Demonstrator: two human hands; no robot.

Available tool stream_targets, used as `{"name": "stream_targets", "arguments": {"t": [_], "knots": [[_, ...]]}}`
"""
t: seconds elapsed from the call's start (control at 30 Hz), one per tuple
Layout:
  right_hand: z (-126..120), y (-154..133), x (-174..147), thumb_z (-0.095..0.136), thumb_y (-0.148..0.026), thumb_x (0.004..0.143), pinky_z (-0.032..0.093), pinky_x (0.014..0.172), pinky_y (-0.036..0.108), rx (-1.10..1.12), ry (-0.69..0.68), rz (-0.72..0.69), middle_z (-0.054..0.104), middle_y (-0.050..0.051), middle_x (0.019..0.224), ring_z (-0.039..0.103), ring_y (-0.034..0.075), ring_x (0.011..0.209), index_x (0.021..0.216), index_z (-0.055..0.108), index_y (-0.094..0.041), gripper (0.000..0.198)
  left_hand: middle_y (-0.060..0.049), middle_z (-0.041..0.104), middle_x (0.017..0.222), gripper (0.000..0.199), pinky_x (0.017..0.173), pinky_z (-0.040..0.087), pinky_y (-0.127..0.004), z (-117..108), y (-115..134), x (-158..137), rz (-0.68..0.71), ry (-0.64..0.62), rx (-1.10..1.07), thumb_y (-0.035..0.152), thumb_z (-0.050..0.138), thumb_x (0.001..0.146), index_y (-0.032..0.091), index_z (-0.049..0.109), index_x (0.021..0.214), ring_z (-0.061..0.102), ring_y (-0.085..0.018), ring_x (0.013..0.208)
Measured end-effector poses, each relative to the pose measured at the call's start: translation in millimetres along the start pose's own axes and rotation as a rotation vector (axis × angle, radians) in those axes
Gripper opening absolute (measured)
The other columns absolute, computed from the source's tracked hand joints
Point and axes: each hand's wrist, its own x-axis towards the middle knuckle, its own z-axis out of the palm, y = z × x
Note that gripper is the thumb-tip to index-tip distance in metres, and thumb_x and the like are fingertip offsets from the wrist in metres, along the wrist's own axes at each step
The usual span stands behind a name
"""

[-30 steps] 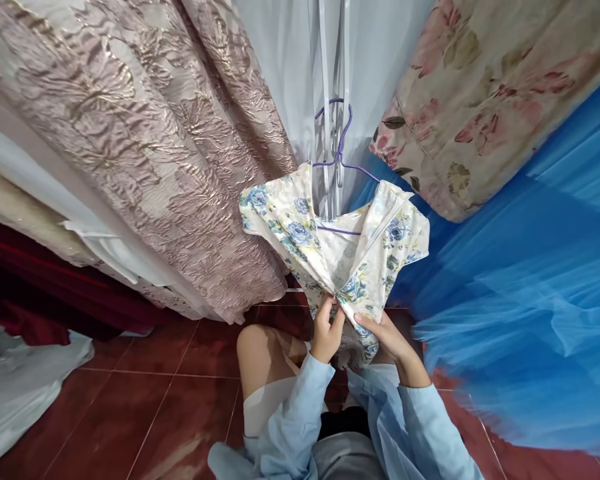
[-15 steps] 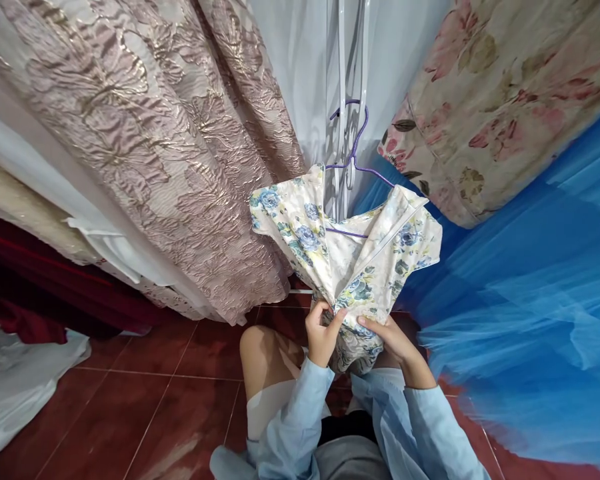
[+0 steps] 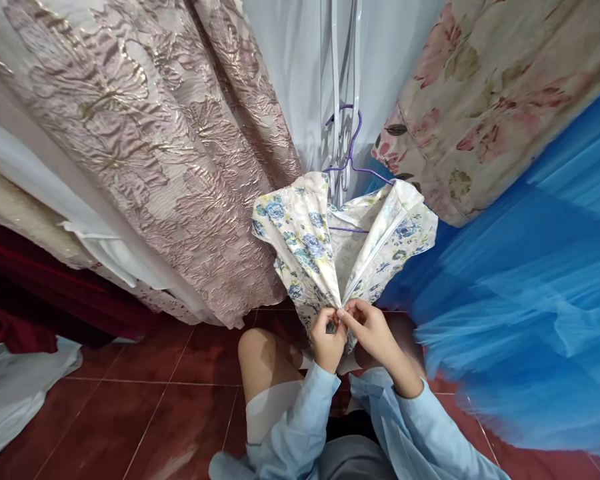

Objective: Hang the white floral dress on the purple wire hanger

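A white dress with blue roses and green leaves hangs on a purple hanger. Its front lies open in a deep V, with a white zipper edge along the right side of the opening. At the bottom of the V, my left hand pinches the fabric between thumb and forefinger. My right hand pinches at the same spot, its fingertips touching those of the left. The small part between the fingertips is hidden. Below the hands, the lower dress is mostly covered.
A pink and gold brocade garment hangs at the left, with dark red cloth beyond it. White straps hang behind the hanger. To the right are a pink-flowered cloth and blue tulle. Red tiles cover the floor.
My right hand has moved left and closed at the bottom of the V beside my left hand. The neckline's two edges now run straight and taut to my fingertips.
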Motion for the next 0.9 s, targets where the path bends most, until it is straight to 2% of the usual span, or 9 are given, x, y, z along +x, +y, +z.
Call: {"name": "stream_targets", "arguments": {"t": [0.17, 0.3, 0.37, 0.47, 0.57, 0.73, 0.9], "knots": [[-1.4, -9.8, 17.9, 0.073, -0.047, 0.085, 0.033, 0.055, 0.025, -0.058, -0.105, -0.009, 0.056, -0.001, 0.056, 0.048, 0.013, 0.055, 0.062, 0.06, -0.019, 0.038, 0.002, 0.051, 0.064, 0.025, 0.064, 0.044, -0.022, -9.0, 2.0, 0.9, 0.025, -0.019, 0.024, 0.031, 0.062, 0.091, 0.019, 0.052, 0.072, 0.051, -0.011, 0.061], [-6.3, -14.4, 14.5, 0.075, -0.053, 0.08, 0.027, 0.046, 0.024, 0.181, -0.225, 0.118, 0.056, -0.002, 0.05, 0.04, 0.01, 0.044, 0.061, 0.062, -0.019, 0.041, 0.002, 0.053, 0.063, 0.022, 0.063, 0.044, -0.022, -12.6, 2.6, -2.3, 0.023, -0.063, 0.033, 0.029, 0.061, 0.089, 0.019, 0.052, 0.072, 0.052, -0.012, 0.061], [-4.3, -17.1, 9.8, 0.074, -0.055, 0.079, 0.023, 0.042, 0.024, 0.299, -0.231, 0.198, 0.06, -0.001, 0.05, 0.035, 0.008, 0.038, 0.061, 0.063, -0.019, 0.042, 0.002, 0.053, 0.062, 0.024, 0.064, 0.044, -0.023, -10.3, 1.0, -5.3, 0.023, -0.078, 0.036, 0.029, 0.062, 0.089, 0.019, 0.051, 0.07, 0.053, -0.012, 0.06], [0.6, -22.5, 9.2, 0.075, -0.055, 0.076, 0.022, 0.039, 0.024, 0.387, -0.118, 0.233, 0.064, 0.001, 0.051, 0.033, 0.007, 0.035, 0.059, 0.062, -0.019, 0.043, 0.001, 0.056, 0.064, 0.022, 0.064, 0.044, -0.024, -2.9, -1.5, -9.3, 0.047, -0.111, 0.053, 0.029, 0.06, 0.091, 0.02, 0.053, 0.072, 0.055, -0.013, 0.062], [1.5, -33.4, 26.0, 0.074, -0.055, 0.078, 0.023, 0.038, 0.025, 0.409, 0.034, 0.169, 0.062, 0.001, 0.049, 0.033, 0.007, 0.034, 0.06, 0.063, -0.019, 0.041, 0.0, 0.056, 0.066, 0.021, 0.063, 0.042, -0.025, 6.4, -2.1, -12.9, 0.081, -0.127, 0.104, 0.028, 0.058, 0.092, 0.019, 0.054, 0.074, 0.054, -0.014, 0.063], [-6.7, -73.1, 89.8, 0.074, -0.054, 0.078, 0.028, 0.037, 0.025, 0.37, 0.261, -0.022, 0.064, 0.001, 0.051, 0.036, 0.008, 0.035, 0.063, 0.064, -0.019, 0.04, 0.002, 0.048, 0.061, 0.027, 0.061, 0.039, -0.025, 21.5, -2.5, -18.2, 0.121, -0.11, 0.123, 0.029, 0.057, 0.094, 0.02, 0.05, 0.069, 0.048, -0.013, 0.059], [-19.9, -117.5, 149.9, 0.072, -0.046, 0.082, 0.029, 0.038, 0.023, 0.324, 0.34, -0.187, 0.064, 0.001, 0.052, 0.035, 0.007, 0.036, 0.062, 0.064, -0.016, 0.037, 0.001, 0.05, 0.06, 0.027, 0.061, 0.039, -0.026, 31.2, -1.3, -20.7, 0.13, -0.107, 0.15, 0.027, 0.058, 0.093, 0.02, 0.051, 0.067, 0.049, -0.014, 0.059]]}}
